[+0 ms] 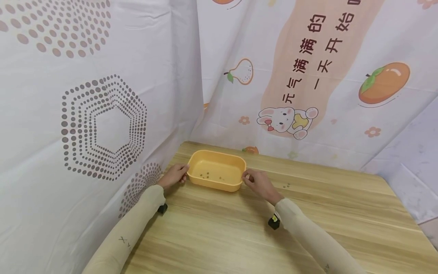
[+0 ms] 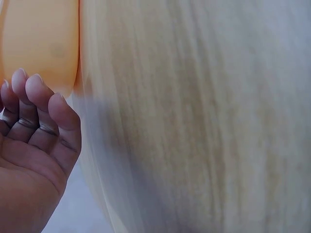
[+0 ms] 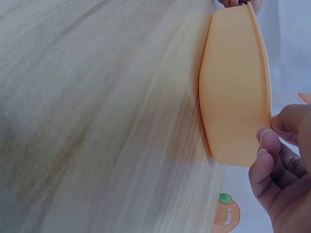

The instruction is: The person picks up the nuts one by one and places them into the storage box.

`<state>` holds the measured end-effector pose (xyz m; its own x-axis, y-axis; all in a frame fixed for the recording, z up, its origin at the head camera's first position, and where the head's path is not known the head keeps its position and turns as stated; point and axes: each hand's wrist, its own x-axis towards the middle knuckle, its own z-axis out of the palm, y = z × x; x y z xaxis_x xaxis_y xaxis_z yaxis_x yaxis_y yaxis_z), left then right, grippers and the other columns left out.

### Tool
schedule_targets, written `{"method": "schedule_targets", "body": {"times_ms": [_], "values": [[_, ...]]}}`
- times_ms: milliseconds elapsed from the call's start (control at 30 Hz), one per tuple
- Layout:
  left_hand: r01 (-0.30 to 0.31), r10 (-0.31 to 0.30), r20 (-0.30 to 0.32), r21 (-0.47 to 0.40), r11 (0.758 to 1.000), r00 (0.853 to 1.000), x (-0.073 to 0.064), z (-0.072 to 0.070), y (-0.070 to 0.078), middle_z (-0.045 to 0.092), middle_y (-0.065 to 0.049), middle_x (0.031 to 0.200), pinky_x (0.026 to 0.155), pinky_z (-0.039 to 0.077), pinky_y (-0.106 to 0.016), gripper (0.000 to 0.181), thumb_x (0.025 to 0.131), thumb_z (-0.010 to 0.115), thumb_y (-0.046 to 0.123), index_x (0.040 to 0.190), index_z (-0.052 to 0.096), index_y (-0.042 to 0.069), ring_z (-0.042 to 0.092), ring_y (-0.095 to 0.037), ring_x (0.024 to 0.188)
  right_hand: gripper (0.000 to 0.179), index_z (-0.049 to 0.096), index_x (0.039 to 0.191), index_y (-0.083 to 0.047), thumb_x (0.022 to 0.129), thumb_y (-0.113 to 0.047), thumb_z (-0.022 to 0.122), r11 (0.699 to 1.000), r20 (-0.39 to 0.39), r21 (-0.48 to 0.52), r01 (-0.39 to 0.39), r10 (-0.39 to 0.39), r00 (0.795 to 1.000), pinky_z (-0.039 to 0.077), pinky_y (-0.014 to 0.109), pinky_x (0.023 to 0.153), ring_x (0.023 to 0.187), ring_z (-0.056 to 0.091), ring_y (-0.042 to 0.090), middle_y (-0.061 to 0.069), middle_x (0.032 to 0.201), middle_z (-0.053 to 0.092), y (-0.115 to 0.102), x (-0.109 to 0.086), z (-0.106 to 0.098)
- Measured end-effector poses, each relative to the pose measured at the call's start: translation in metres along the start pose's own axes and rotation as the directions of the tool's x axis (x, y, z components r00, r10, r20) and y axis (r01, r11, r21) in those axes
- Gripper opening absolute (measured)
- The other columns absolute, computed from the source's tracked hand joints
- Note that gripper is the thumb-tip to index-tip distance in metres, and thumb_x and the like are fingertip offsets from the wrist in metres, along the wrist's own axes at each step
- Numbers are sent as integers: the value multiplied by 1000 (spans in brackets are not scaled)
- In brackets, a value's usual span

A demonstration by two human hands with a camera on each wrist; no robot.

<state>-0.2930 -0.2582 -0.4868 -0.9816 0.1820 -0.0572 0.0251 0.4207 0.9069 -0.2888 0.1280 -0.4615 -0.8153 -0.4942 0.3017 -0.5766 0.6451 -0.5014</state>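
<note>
- The yellow basin (image 1: 215, 185) sits at the far left of your table (image 1: 219, 232), its front long side facing you, so both ends are within reach.
- Your right hand (image 1: 261, 184) pinches its right end at the rim, probably for control.
- Your left hand (image 1: 173, 176) seems to pinch the opposite end, likely for balance; its thumb is hard to make out.
- Small dark bits (image 1: 207, 177) lie inside, kept in by the walls.

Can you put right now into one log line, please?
left hand: holds yellow basin at left end | right hand: pinches basin's right rim | inside basin: small dark pieces | on wooden table: more small pieces
</note>
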Motion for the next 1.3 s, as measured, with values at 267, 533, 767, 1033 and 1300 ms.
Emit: {"method": "schedule_targets", "body": {"times_ms": [267, 533, 767, 1033, 1300], "values": [[6, -6, 5, -13, 1000, 1000, 0, 0, 0, 59, -10, 75, 57, 50, -26, 35, 113, 43, 25, 92, 59, 3, 55, -17, 62, 6, 71, 101, -7, 100, -12, 68, 998, -9, 6, -55, 55, 998, 42, 25, 52, 55, 49, 7, -8, 64, 57, 3, -3, -1], [13, -13, -2, -14, 1000, 1000, 1, -1, 2, 57, -6, 72, 56, 49, -25, 35, 113, 43, 24, 90, 58, 3, 54, -15, 61, 5, 69, 96, -8, 99, -11, 68, 991, -11, -15, -130, 130, 991, 45, 26, 54, 60, 53, 10, -4, 70, 61, 20, -10, -5], [10, -9, 9, -22, 1000, 1000, 2, -1, -1, 57, -5, 72, 56, 49, -26, 35, 113, 43, 25, 91, 58, 3, 54, -15, 61, 6, 70, 94, -6, 98, -10, 68, 982, -7, -61, -178, 178, 984, 43, 26, 54, 60, 51, 11, -3, 69, 61, 41, -16, -8], [-4, 4, 13, -23, 1000, 1000, 2, -2, -1, 58, -5, 73, 56, 49, -25, 35, 114, 42, 25, 93, 59, 2, 54, -14, 61, 8, 69, 93, -7, 99, -11, 66, 972, -25, -95, -213, 212, 977, 46, 29, 56, 62, 54, 12, 0, 73, 64, 56, -24, -18], [5, -5, 4, -23, 1000, 1000, 1, -1, -1, 57, -6, 73, 55, 49, -24, 34, 113, 44, 25, 92, 58, 2, 53, -15, 60, 9, 69, 92, -6, 98, -10, 65, 965, -32, -101, -243, 241, 970, 49, 32, 62, 68, 58, 15, 3, 76, 66, 67, -32, -24]]}}
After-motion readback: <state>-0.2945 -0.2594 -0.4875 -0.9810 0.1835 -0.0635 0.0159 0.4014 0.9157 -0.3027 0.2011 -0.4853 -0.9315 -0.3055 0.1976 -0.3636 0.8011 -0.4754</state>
